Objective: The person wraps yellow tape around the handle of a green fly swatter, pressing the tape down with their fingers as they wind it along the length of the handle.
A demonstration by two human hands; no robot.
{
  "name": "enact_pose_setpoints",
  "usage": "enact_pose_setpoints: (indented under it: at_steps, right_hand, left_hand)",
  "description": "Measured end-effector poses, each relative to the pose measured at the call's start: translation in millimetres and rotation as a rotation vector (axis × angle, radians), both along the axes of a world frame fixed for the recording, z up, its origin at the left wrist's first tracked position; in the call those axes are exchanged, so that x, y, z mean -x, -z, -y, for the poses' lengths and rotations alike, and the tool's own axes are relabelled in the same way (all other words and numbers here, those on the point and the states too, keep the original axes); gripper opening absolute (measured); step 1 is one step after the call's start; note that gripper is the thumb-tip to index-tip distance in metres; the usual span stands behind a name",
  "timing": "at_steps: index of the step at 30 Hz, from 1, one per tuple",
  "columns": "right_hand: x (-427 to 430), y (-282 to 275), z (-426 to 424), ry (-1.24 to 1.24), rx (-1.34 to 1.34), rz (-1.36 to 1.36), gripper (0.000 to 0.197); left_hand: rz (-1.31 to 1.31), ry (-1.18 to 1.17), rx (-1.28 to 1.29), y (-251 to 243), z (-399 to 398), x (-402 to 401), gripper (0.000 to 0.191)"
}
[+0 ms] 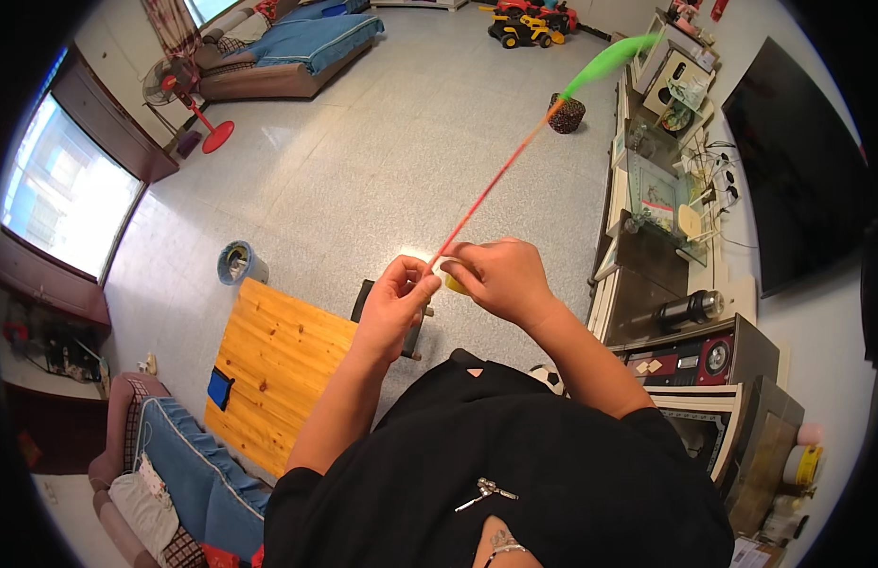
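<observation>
A long thin rod (485, 195) wrapped in red and orange slants away from me to the upper right. Its far end carries a bright green tuft (605, 65), blurred at the tip. The near end is pinched between the thumb and fingers of my left hand (396, 305). Just right of it, my right hand (506, 277) has its index finger at the rod and its thumb bent below. A small yellow object (456, 285), perhaps a tape roll, shows under that thumb and appears held; most of it is hidden by the hand.
A wooden table (282, 355) with a blue item (220, 389) stands left, beside a lined bin (241, 264). Below my hands is a dark stool (364, 302). A football (547, 378) lies near my right side. The TV cabinet (641, 284) runs along the right wall.
</observation>
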State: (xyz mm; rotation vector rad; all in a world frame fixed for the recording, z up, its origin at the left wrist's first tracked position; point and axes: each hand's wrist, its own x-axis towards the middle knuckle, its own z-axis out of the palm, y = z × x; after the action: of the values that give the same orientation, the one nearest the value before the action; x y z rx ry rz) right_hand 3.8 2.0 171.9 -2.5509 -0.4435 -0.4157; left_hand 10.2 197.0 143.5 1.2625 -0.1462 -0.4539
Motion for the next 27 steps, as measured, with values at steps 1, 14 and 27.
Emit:
enact_pose_setpoints:
  at_steps: [1, 14, 27]
  right_hand:
    - [1.4, -3.2, -1.3, 0.011, -0.007, -0.01, 0.02]
    - [2.0, -5.1, -1.1, -0.052, 0.008, 0.094, 0.016]
    - [3.0, 1.0, -0.7, -0.056, -0.268, -0.161, 0.019]
  left_hand:
    - [0.001, 0.0, -0.002, 0.4, -0.5, 0.6, 0.009]
    - [-0.122, -0.038, 0.047, -7.1, 3.6, -0.4, 0.021]
    - [-0.062, 0.179, 0.148, -2.4, -3.1, -0.8, 0.013]
